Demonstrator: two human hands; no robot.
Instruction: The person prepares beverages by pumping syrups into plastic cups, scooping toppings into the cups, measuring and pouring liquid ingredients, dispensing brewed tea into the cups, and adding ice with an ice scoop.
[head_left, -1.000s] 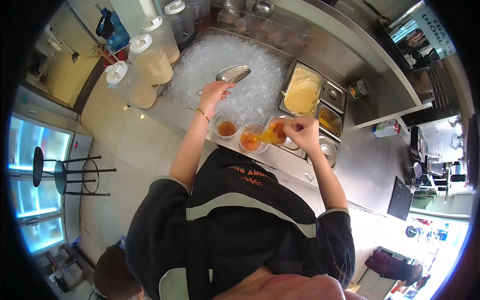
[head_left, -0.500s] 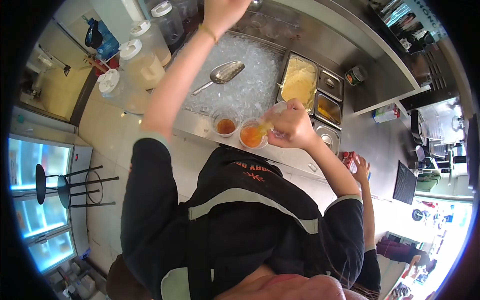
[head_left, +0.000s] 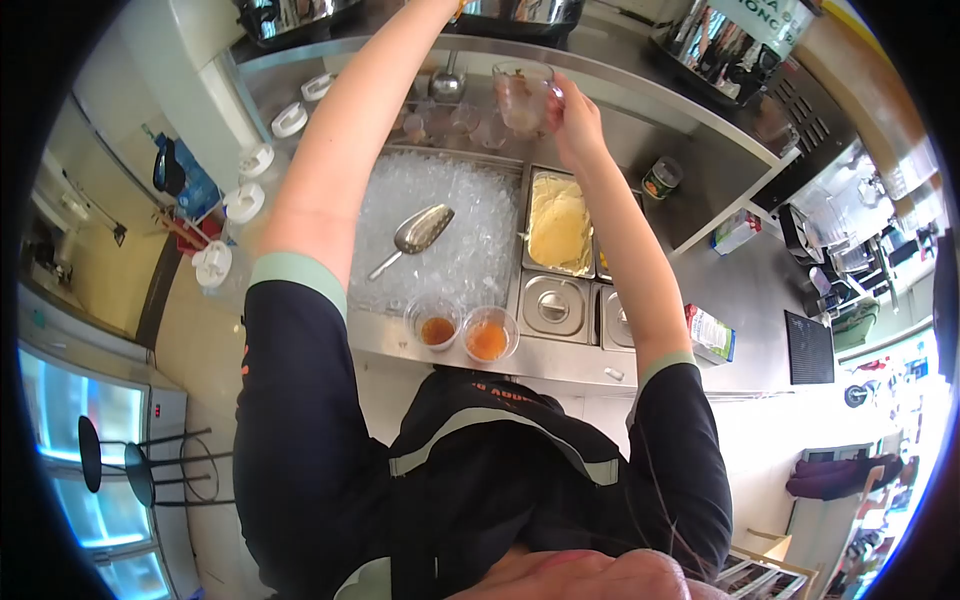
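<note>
My right hand (head_left: pixel 577 128) is wrapped round the handle of a clear measuring jug (head_left: pixel 522 98), raised above the back of the counter. My left arm reaches up past the top edge, beside a shiny steel container (head_left: pixel 525 12); that hand is cut off. At the counter's front edge, two clear plastic cups stand side by side. The left cup (head_left: pixel 436 330) has brownish-orange liquid at its bottom, the right cup (head_left: pixel 488 340) brighter orange liquid. A perforated metal scoop (head_left: pixel 424 230) lies on the ice (head_left: pixel 460 265) behind them.
Right of the ice, a steel pan (head_left: pixel 560 228) holds a yellow mixture, with lidded pans (head_left: pixel 556 307) in front. A carton (head_left: pixel 708 333) and a black mat (head_left: pixel 808 346) are farther right. White-lidded pitchers (head_left: pixel 243 203) line the left. A steel shelf (head_left: pixel 640 88) crosses the back.
My right hand has lifted the jug away from the right cup, up and back. My left arm has reached farther up, its hand leaving view. The other person's hand has left the carton.
</note>
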